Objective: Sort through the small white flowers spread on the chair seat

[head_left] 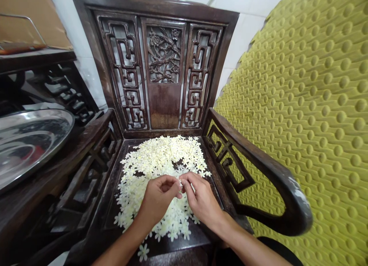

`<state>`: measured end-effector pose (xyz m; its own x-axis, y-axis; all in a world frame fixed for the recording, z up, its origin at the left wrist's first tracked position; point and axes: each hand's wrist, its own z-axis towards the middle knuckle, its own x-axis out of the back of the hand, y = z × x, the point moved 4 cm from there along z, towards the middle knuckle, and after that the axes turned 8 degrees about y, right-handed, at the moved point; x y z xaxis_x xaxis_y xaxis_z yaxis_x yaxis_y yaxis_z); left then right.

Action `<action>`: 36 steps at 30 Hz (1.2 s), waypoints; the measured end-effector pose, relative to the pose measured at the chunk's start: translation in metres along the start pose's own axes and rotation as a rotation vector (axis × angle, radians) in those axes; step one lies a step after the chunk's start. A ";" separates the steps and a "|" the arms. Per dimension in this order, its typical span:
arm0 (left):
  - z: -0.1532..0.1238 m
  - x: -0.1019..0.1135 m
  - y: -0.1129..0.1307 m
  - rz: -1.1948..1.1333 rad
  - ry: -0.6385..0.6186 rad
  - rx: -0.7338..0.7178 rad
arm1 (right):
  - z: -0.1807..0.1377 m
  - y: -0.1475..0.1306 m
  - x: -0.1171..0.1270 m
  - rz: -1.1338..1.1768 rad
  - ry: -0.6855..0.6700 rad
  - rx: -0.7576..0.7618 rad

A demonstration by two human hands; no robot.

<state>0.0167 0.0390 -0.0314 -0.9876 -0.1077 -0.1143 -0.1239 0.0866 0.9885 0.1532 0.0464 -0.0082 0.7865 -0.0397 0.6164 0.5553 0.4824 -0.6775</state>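
Where a white tiled wall [253, 12] meets a yellow-green dimpled foam mat [313, 104], a dark carved wooden armchair [155, 5] stands with the mat leaning against its right side. A large stainless steel tray [31, 147] rests on dark wooden furniture [34, 58] just left of the chair, and its rim reaches over the chair's left arm. The chair back carries fretwork panels flanking a central carved floral panel [163, 55]. A broad pile of small white flowers [161, 154] covers most of the seat [115, 197], spreading from the back rail to near the front edge. Both hands work directly above the pile, with the left hand [158, 200] and right hand [201, 199] close together and their fingertips nearly meeting. The left fingers [175, 185] and right fingers [186, 181] are curled inward, not clenched into fists, and pinch a small white blossom [180, 182] from both sides. One loose flower [143, 252] lies apart from the pile on the front edge of the seat.
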 end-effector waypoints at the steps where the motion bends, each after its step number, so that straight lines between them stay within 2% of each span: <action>1: 0.000 0.000 0.000 0.006 -0.003 -0.003 | 0.000 0.000 0.000 0.002 0.000 -0.002; 21: 0.006 0.002 -0.001 -0.061 -0.031 -0.010 | 0.002 -0.005 0.002 0.088 -0.019 -0.001; 26: 0.002 -0.001 0.004 -0.077 -0.019 -0.011 | 0.001 -0.001 0.003 0.072 0.023 -0.012; 36: -0.005 0.001 0.007 0.175 0.039 -0.172 | 0.001 0.000 0.003 0.081 0.078 -0.019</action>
<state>0.0157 0.0344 -0.0235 -0.9877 -0.1441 0.0608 0.0704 -0.0624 0.9956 0.1552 0.0473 -0.0061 0.8474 -0.0698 0.5264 0.4933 0.4704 -0.7317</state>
